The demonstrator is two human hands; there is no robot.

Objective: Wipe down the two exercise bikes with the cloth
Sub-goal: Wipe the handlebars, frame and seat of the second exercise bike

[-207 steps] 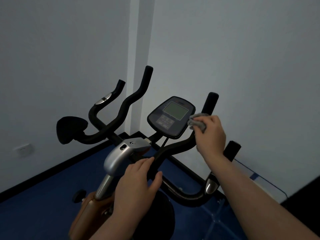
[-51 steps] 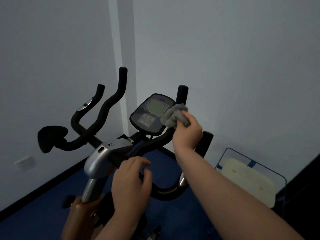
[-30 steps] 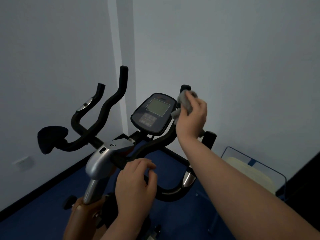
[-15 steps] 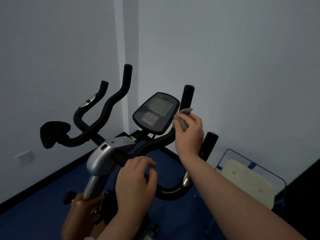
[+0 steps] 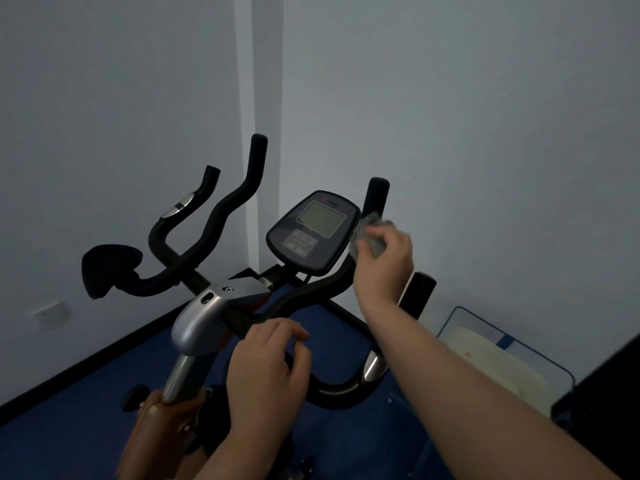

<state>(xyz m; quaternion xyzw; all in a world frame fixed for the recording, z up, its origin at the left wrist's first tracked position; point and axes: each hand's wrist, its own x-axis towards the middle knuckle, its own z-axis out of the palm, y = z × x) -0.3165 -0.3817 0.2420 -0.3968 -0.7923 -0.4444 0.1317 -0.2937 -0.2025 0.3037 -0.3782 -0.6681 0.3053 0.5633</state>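
My right hand (image 5: 382,261) pinched the cloth (image 5: 369,233) against the right handlebar grip (image 5: 376,195); my left hand (image 5: 265,368), fingers curled, rested on the bar. Overreach risked smearing the console (image 5: 313,232).

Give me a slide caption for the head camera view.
Right hand rubs grey cloth on handlebar beside console; left hand steadies.

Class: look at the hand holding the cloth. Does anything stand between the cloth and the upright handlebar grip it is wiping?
Nothing visible does. The right hand holds the grey cloth directly against the black handlebar grip, beside the console.
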